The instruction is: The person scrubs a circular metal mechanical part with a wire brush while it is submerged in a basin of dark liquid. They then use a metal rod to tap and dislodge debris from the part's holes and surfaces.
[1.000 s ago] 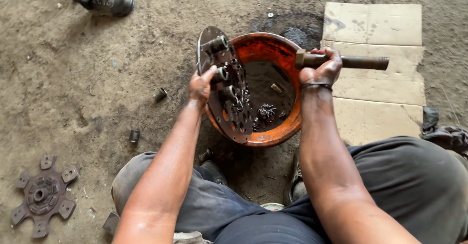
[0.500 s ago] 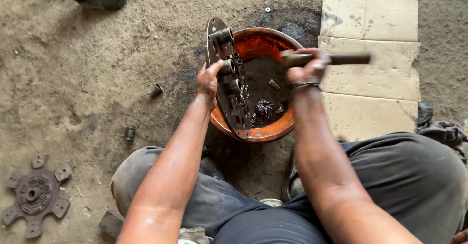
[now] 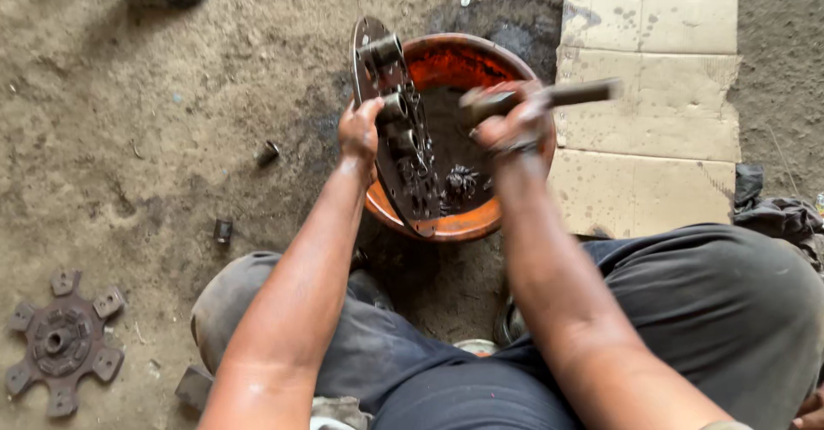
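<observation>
- Cardboard sheet (image 3: 652,112) lies flat on the dirt floor, just right of the basin.
- Orange basin (image 3: 481,220) sits before the knees, dark liquid and small parts inside.
- Metal clutch plate (image 3: 399,138) stands on edge in the basin; left hand (image 3: 358,130) grips its rim.
- Right hand (image 3: 511,121) is closed round a blurred metal rod (image 3: 566,93) above the basin.
- Toothed clutch disc (image 3: 58,342) lies well apart, far left.

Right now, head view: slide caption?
Left hand steadies metal plate on edge in orange basin; right hand grips hammer.
</observation>
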